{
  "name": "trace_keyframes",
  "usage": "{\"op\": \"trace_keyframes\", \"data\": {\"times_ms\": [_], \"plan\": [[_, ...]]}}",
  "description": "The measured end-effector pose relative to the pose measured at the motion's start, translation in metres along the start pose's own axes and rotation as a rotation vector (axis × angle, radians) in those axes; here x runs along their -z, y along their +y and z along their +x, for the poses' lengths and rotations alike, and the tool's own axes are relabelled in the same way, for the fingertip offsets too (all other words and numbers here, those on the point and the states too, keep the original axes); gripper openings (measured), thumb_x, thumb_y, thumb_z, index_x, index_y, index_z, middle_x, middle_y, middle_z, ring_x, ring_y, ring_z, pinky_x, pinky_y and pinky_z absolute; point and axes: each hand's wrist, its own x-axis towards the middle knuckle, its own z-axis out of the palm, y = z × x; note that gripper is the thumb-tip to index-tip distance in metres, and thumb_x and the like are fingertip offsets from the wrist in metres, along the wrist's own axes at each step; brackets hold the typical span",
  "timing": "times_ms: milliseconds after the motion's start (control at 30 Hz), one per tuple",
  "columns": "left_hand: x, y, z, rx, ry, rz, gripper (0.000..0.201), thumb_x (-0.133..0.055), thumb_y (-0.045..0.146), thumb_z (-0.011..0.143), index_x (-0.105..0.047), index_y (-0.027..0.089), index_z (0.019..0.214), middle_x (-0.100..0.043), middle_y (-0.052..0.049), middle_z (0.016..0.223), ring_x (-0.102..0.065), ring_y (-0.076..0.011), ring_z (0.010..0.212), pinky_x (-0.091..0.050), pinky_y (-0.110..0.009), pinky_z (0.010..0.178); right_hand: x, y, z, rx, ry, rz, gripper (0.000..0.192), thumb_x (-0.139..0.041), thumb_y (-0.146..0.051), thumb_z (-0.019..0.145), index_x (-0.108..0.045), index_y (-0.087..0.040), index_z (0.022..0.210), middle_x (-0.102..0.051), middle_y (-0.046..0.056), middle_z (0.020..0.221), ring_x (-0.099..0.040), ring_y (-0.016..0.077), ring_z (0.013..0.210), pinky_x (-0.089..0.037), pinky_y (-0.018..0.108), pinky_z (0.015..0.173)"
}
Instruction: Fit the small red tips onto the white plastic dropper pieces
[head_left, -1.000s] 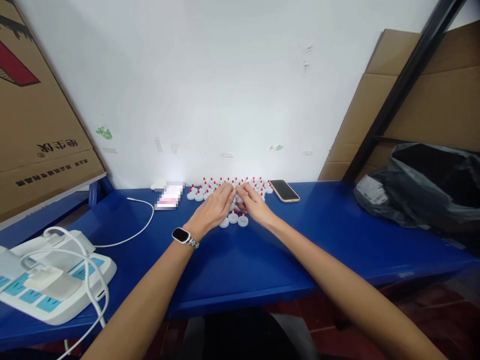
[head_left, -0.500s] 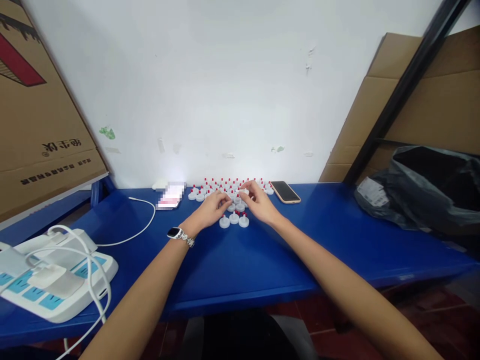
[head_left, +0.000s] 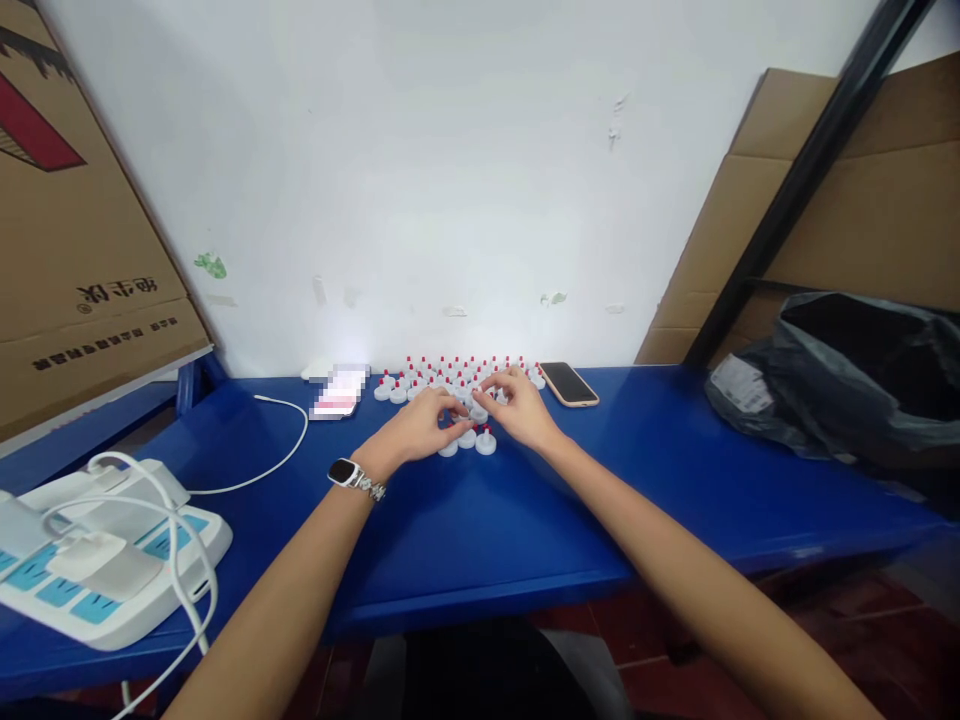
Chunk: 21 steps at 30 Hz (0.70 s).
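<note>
Many white round nozzle caps [head_left: 383, 392], most with small red tips, stand in a cluster by the wall. My left hand [head_left: 427, 425] is at the cluster's front left, thumb and fingers curled together over the front caps. Whatever they may grip is hidden. My right hand [head_left: 519, 408] reaches in from the right, its thumb and forefinger closed close to the red tip of a cap in the middle; contact is too small to make out. In front, a white cap [head_left: 486, 442] shows a bare spout with no red tip. Loose red tips [head_left: 487, 428] lie just behind it.
A phone [head_left: 568, 384] lies right of the caps, and a blurred bright phone-like item [head_left: 341, 391] left of them. A power strip [head_left: 112, 610] with white cables occupies the table's left end. A dark plastic bag [head_left: 817, 380] lies right. Cardboard [head_left: 97, 230] leans at left.
My left hand has moved slightly right and down, over the front caps. My right hand has come slightly nearer the left, its fingertips lower. The view has shifted a little.
</note>
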Motion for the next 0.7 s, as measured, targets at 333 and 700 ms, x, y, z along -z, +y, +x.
{"op": "trace_keyframes", "data": {"times_ms": [333,700], "plan": [[0.004,0.007,0.0,0.003,-0.125,-0.067,0.027,-0.056,0.038,0.088,-0.076,0.019,0.084,-0.067,-0.004,0.081,-0.059,-0.016,0.073,-0.042,-0.028,0.068,-0.002,-0.002,-0.001,-0.029,-0.104,0.128,0.014,-0.065,-0.027,0.08,-0.071,-0.016,0.086,-0.068,0.002,0.075,-0.059,0.0134,0.07,-0.043,0.026,0.066],[0.037,-0.019,-0.012,0.258,0.02,-0.018,0.022,-0.056,0.031,0.078,-0.07,0.016,0.086,-0.069,-0.005,0.076,-0.061,-0.0181,0.066,-0.044,-0.028,0.062,-0.032,-0.018,0.014,0.07,-0.349,0.049,0.01,-0.063,-0.018,0.081,-0.073,-0.019,0.084,-0.075,0.002,0.082,-0.067,0.0153,0.077,-0.047,0.028,0.075]]}}
